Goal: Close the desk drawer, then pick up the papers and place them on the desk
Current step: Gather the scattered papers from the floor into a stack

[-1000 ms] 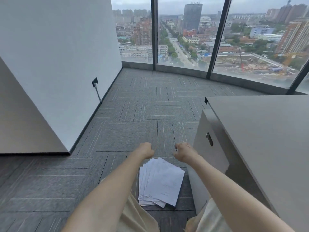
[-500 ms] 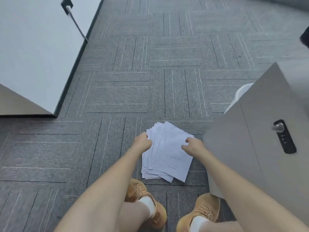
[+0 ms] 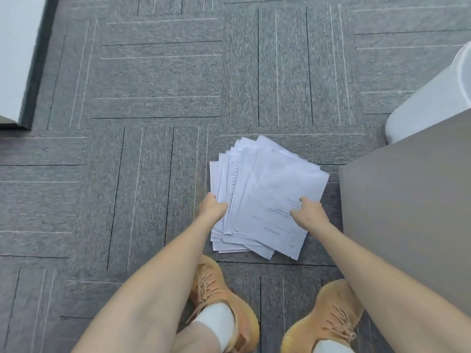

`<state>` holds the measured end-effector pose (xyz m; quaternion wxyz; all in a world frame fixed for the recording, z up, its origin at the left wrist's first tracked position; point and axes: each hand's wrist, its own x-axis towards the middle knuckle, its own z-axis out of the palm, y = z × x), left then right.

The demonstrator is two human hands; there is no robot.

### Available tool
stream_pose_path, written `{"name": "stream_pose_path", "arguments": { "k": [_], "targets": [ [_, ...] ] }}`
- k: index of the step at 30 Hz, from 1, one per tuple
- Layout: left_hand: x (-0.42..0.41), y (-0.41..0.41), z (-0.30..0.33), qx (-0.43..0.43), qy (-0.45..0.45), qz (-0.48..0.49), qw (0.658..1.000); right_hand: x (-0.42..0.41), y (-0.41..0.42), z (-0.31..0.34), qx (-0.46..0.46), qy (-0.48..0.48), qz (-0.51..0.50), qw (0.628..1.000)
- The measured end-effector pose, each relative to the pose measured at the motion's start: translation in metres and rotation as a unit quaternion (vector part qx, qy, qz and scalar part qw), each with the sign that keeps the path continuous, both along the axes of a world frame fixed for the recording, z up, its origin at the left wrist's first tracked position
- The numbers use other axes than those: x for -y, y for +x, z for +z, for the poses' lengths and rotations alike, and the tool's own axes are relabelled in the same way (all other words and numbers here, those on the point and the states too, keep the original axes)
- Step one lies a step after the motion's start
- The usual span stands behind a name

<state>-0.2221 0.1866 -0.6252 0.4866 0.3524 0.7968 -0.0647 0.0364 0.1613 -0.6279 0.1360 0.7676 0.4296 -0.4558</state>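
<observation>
A fanned stack of white printed papers (image 3: 265,184) lies on the grey carpet just in front of my feet. My left hand (image 3: 212,208) is curled around the stack's left edge, thumb on top. My right hand (image 3: 309,214) sits on the right side of the top sheet with its fingers bent onto it. The grey desk cabinet (image 3: 407,212) stands right next to the papers on the right; from this angle its drawer front and the desk top are not visible.
A white rounded bin (image 3: 433,98) stands behind the cabinet at the right edge. A white wall with a dark skirting (image 3: 30,59) runs along the far left. My orange shoes (image 3: 224,301) stand just below the papers on the carpet.
The view has tilted from the windows and room down to the floor. Both hands dropped onto the papers and closed on the stack's left and right sides.
</observation>
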Motion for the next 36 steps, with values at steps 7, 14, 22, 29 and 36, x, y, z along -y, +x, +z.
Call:
{"name": "stream_pose_path", "arguments": {
  "k": [7,14,22,29,36],
  "targets": [
    [-0.003,-0.001,-0.055,-0.038,0.043,0.074,0.996,0.011,-0.002,-0.051,0.022,0.013,-0.124,0.992],
    [-0.007,0.001,-0.069,-0.057,0.084,0.080,0.992,0.014,-0.017,-0.059,0.059,0.137,-0.035,0.988],
    [-0.008,0.005,-0.074,0.015,0.118,0.107,0.987,0.012,-0.033,-0.064,0.004,0.143,0.048,0.988],
    [-0.007,0.012,-0.075,-0.079,0.084,0.113,0.987,0.014,-0.035,-0.076,0.037,0.071,0.033,0.996],
    [-0.003,0.015,-0.077,-0.086,0.068,0.142,0.984,0.017,-0.042,-0.082,0.015,0.084,0.130,0.988]
  ]
}}
